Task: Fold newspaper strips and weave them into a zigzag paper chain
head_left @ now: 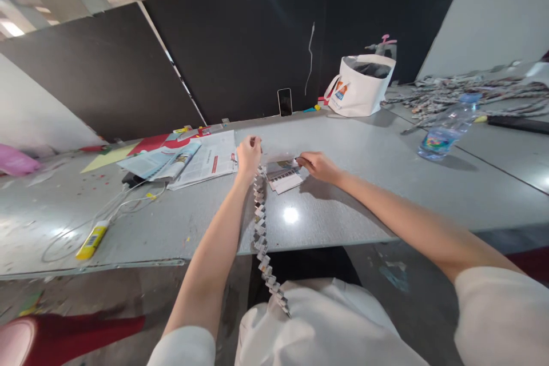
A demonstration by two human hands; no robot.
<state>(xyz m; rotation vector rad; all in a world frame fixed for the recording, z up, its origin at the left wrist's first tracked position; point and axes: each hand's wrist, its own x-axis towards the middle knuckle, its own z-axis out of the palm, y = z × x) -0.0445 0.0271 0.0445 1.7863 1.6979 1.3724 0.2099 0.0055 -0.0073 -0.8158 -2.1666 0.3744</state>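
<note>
Our white shirt [326,320] is nearest, with the near end of a zigzag paper chain [260,223] against it; a long run is already interlocked up onto the worktop [343,217], where loose folded paper pieces [286,183] lie unjoined just right of its far end. Our left hand [249,155] is curled beside that end, though we cannot tell whether its fingers close on anything, while our right hand [317,166] pinches a small paper piece [297,161]. Far right, we see an upright open white bag [360,91], its dark interior unreadable, and a capped clear bottle [448,128], its fill unclear.
</note>
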